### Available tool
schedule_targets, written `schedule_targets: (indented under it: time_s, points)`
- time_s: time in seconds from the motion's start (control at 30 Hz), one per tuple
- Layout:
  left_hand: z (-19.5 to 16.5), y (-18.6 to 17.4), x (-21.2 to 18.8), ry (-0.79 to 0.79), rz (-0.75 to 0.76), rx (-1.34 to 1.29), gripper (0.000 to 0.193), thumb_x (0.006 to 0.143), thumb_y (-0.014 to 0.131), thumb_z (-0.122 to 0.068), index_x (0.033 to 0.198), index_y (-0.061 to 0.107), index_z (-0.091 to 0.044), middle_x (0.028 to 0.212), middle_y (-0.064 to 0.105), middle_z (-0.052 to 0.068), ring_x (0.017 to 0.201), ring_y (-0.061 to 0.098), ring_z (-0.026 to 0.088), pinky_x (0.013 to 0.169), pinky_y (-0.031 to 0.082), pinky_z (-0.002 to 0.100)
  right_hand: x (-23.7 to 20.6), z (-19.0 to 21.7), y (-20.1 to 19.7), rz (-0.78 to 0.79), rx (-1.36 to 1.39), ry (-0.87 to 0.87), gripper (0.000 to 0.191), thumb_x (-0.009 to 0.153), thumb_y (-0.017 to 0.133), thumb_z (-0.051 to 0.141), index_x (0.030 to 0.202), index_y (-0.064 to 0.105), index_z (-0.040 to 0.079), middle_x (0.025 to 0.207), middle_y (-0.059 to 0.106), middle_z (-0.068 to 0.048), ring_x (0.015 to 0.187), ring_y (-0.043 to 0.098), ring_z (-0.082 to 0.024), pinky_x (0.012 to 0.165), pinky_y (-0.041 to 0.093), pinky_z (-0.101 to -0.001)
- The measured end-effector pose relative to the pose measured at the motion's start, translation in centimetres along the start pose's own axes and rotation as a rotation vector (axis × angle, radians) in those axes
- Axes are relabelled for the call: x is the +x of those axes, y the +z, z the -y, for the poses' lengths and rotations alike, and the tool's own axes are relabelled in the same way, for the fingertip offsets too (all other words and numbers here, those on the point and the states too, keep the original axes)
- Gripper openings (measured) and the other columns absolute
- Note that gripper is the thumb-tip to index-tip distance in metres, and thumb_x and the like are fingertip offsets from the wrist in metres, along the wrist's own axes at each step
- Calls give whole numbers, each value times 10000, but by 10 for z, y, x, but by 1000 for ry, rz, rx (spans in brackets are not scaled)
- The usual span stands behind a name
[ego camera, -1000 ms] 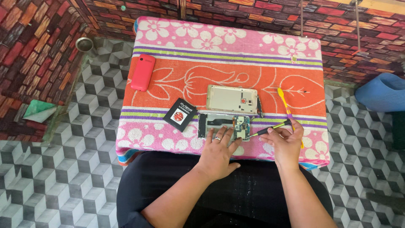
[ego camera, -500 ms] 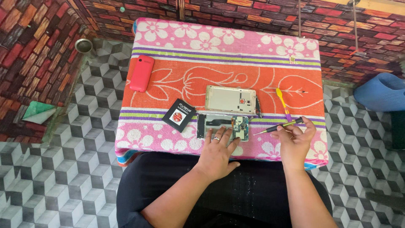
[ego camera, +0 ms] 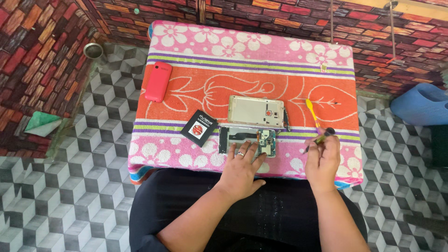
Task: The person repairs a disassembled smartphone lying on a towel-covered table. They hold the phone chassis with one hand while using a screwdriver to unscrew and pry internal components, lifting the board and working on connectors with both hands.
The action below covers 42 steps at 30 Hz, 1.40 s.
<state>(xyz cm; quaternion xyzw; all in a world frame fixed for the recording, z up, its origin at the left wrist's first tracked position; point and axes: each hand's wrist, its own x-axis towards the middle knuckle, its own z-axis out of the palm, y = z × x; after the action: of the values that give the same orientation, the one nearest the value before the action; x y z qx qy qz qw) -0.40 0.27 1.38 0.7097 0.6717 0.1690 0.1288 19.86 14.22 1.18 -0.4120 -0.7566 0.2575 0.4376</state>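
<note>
the left hand (ego camera: 241, 164), fingers spread flat, pins the opened phone body with exposed circuit board (ego camera: 248, 139) at lower centre so it cannot slide on the floral towel (ego camera: 196, 70). the right hand (ego camera: 322, 158) pinches a slim dark-tipped screwdriver (ego camera: 318, 139) lifted aside.

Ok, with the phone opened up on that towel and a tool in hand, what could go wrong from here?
1. The opened phone lies near the table's front edge, steadied only by the left hand; a slip could knock it off.
2. The right hand holds a screwdriver off to the side of the exposed board; a careless jab might scratch it.
3. Small parts could vanish in the patterned towel.
</note>
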Motion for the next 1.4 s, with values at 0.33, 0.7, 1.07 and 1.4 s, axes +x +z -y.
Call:
schedule_targets:
  time_s: [0.33,0.7,1.07,1.4]
  points:
    - [0,0,0,1,7,-7,793,760,792,-470,1434,544,-135,1539,389,197,1468,298,383,1189,192,623,14,-7,30,304,-348,70,165,859,777,161,901,730,8,894,717,-140,794,701,-327,709,547,-417]
    - [1,-1,-2,9,-9,-14,806,745,802,-461,1438,545,-139,1542,385,200,1470,297,379,1195,195,617,13,-8,48,350,-594,-93,163,862,741,135,967,699,16,961,698,-159,847,693,-380,732,565,-478]
    - [5,0,-2,17,-3,-20,795,764,783,-471,1439,539,-127,1547,389,193,1476,297,368,1200,182,609,11,-9,45,379,-646,-66,175,897,691,143,1027,678,28,1032,675,-182,844,696,-393,742,574,-484]
    - [3,1,-2,14,-16,-22,794,764,780,-480,1430,546,-115,1559,382,196,1475,298,371,1200,182,602,6,2,19,407,-391,-89,206,881,709,95,1050,665,-15,1017,672,-181,908,673,-416,745,547,-479]
